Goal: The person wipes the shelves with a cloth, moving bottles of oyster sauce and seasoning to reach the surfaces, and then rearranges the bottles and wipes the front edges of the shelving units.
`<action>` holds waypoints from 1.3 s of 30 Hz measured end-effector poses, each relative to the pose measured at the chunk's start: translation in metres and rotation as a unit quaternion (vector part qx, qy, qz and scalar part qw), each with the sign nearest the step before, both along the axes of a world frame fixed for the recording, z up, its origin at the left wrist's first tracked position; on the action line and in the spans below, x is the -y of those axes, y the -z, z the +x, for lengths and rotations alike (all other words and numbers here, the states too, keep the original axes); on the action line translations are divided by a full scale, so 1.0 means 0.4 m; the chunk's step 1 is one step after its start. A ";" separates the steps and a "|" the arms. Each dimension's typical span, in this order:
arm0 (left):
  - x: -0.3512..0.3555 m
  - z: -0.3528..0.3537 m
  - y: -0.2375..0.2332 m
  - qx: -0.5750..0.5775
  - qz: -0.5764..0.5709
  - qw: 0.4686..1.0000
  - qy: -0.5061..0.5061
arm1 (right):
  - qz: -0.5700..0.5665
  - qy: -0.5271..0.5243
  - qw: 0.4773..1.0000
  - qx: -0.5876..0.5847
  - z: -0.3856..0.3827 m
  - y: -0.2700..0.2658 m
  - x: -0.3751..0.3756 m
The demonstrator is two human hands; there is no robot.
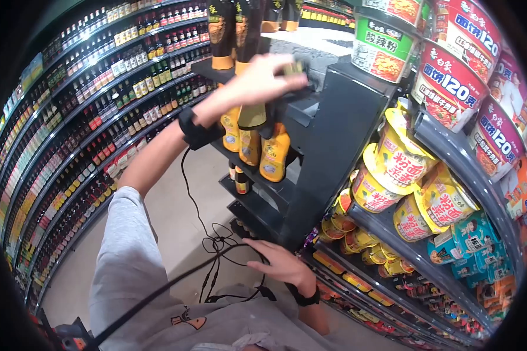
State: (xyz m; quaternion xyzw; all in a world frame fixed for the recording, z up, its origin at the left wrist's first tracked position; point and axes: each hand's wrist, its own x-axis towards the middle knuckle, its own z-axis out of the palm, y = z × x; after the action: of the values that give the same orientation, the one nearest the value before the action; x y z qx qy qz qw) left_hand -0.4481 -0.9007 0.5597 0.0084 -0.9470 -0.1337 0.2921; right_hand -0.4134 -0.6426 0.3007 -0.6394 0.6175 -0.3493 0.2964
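My left hand (263,81) reaches over the dark shelf unit, its fingers curled round a blurred dark object (303,79) with a greenish band. What that object is cannot be made out. Just below this hand is a bottle with an olive label (253,116). Yellow bottles (274,153) stand lower on the same unit, and tall dark bottles (221,32) rise behind the hand. My right hand (280,263) is low, in front of my body by the foot of the unit, fingers apart and holding nothing. Both wrists wear black bands.
Long curved shelves of sauce bottles (123,88) line the left. On the right, shelves carry noodle tubs (451,88) and yellow cups (401,169). A black cable (196,193) hangs down and tangles near the floor (178,240). The unit's dark side panel (339,117) stands between.
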 end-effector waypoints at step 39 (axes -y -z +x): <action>-0.120 -0.010 0.379 -0.319 -0.156 0.934 -0.035 | 0.011 0.026 0.999 0.039 0.101 0.251 -0.014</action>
State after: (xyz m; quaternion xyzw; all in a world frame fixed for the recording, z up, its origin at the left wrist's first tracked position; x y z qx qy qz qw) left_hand -0.4520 -0.8529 0.4081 -0.0470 -0.8119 0.0310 0.5810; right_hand -0.3730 -0.6368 0.2003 -0.6060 0.6256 -0.3745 0.3180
